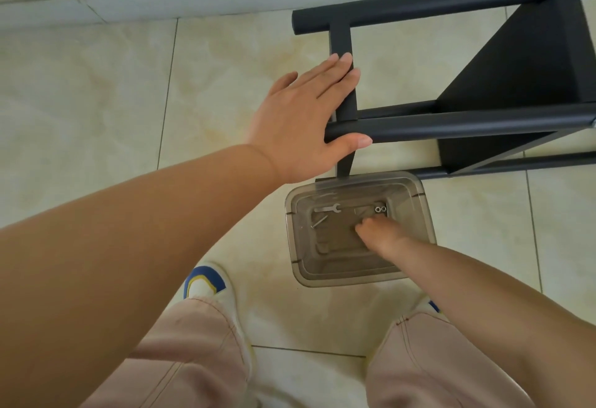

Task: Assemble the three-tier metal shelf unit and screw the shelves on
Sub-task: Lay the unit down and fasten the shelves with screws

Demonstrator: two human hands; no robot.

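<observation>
The black metal shelf frame (pixel 451 123) lies on the floor, stiff and probably heavy, best held at its tubes, where the left hand (pixel 306 117) rests with straight fingers, while the right hand (pixel 380 233) reaches into the plastic box (pixel 422 214), its fingers unclear.

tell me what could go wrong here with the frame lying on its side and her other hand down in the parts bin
The left hand only rests flat on the shelf frame, so it could roll or slip. The right hand reaches into the plastic bin and may knock it, scattering the nuts and screw.
</observation>
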